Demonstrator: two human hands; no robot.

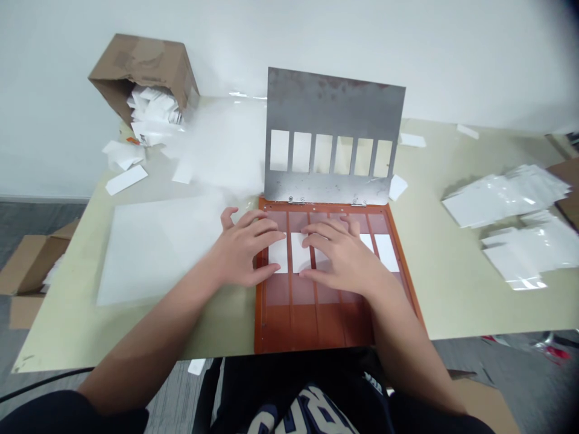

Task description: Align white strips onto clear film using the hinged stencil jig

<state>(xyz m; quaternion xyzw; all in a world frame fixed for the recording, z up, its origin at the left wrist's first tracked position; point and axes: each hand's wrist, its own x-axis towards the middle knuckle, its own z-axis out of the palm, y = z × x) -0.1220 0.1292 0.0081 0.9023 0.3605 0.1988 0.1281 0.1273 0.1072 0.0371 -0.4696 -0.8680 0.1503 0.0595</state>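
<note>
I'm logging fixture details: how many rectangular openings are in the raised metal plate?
6 openings, side by side in one row just below the middle of the metal plate, from near its left edge to near its right; none is hidden.

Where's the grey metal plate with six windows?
In the head view, right of centre, the grey metal plate stands raised along the far edge of the orange board, beyond the left hand and right hand.

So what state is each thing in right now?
Metal plate: raised on its hinges
Orange tray: uncovered, white cards in it
Left hand: open, fingers apart, at leftmost card
Right hand: open, fingers apart, over the cards
Upper-left box: open, white pieces spilling out
Lower-left box: flaps open
</note>
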